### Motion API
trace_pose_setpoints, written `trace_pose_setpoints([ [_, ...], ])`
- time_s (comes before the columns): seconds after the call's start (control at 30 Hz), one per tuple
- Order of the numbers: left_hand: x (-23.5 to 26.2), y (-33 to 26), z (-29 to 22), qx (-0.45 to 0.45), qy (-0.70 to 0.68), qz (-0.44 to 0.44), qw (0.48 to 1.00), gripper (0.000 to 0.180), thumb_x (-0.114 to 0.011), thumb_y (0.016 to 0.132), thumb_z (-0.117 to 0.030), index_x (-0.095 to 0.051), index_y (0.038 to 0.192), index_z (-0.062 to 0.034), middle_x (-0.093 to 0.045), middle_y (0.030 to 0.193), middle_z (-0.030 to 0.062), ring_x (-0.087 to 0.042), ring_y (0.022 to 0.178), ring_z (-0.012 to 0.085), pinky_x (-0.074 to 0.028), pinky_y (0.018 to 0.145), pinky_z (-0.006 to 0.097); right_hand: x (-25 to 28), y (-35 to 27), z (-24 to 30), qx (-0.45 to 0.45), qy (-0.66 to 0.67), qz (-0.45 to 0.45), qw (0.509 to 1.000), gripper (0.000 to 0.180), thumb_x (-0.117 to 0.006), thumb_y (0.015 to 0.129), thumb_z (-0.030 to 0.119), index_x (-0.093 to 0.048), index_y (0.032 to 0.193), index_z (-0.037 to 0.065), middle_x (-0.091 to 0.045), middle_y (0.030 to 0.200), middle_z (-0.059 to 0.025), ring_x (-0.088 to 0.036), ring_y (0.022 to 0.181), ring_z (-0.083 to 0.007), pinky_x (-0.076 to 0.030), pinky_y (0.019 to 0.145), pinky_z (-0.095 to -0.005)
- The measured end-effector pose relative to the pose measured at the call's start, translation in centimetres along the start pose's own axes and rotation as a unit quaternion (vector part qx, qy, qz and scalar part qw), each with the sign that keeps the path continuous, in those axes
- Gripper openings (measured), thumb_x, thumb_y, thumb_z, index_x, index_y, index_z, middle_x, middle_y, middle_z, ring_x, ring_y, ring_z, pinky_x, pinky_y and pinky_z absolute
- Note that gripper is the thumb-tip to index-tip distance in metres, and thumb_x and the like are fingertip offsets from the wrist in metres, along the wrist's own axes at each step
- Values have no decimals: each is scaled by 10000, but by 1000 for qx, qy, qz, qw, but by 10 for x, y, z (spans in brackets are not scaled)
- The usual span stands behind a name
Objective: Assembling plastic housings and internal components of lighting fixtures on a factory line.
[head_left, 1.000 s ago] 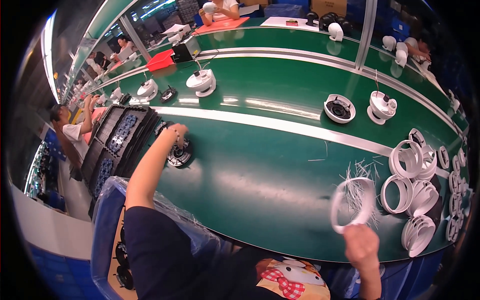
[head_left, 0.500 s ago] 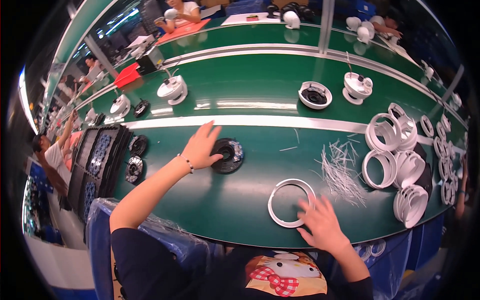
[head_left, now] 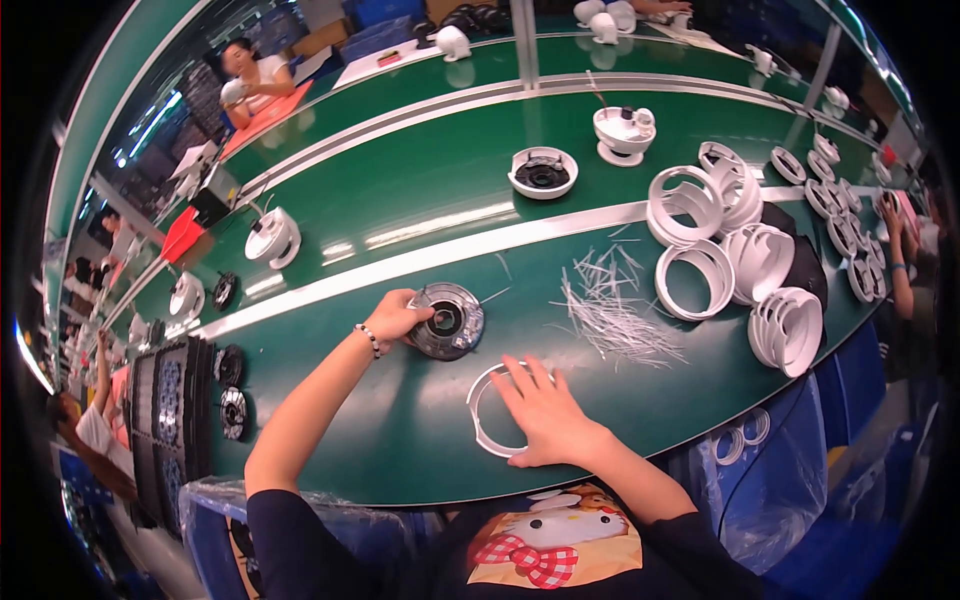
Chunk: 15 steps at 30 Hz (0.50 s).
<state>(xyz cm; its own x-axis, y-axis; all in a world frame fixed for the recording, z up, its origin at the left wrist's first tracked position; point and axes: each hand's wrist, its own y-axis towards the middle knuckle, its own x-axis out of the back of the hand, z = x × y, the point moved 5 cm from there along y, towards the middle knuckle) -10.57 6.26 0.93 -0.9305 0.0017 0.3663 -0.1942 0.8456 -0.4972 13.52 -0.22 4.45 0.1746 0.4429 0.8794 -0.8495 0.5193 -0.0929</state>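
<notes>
My left hand (head_left: 394,318) is closed on the left rim of a black round disc part (head_left: 463,342) with an open hub and a shiny face. It holds the disc a little tilted above the green bench. Nearer to me, a white plastic ring (head_left: 473,410) lies on the bench top. Over the ring's right side my right hand (head_left: 548,415) spreads its fingers, covering part of the rim; how firmly it touches the ring I cannot tell.
A heap of thin white strips (head_left: 615,310) lies right of the disc, beside stacked white rings (head_left: 690,280). Black trays (head_left: 150,410) stand at far left near dark disc parts (head_left: 232,412). White housings (head_left: 625,135) stand beyond the pale strip. Other people sit along the line.
My left hand has closed on the black disc and lifted it into a tilt. My right hand now spreads farther over the white ring. The whole view has turned to the right.
</notes>
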Motion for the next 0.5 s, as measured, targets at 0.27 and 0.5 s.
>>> trace_pose_setpoints([
  [0.27,-37,29,-60,-224,-222,-92,945,286,-550,787,-35,-455,1049,30,-584,919,118,-579,783,159,-490,672,271,61,5,-82,-33,407,-468,784,1030,-811,477,293,-236,1269,-28,-342,1237,-200,-384,1130,-282,-318,948,-377],
  [0.5,-130,-1,-60,-222,-419,29,880,378,-417,892,-209,-332,1238,-83,-455,1180,100,-501,1036,218,-476,774,364,55,40,-104,-130,233,-463,845,1039,-784,507,378,-218,1259,-61,-333,1223,-271,-338,1145,-377,-303,946,-421],
])
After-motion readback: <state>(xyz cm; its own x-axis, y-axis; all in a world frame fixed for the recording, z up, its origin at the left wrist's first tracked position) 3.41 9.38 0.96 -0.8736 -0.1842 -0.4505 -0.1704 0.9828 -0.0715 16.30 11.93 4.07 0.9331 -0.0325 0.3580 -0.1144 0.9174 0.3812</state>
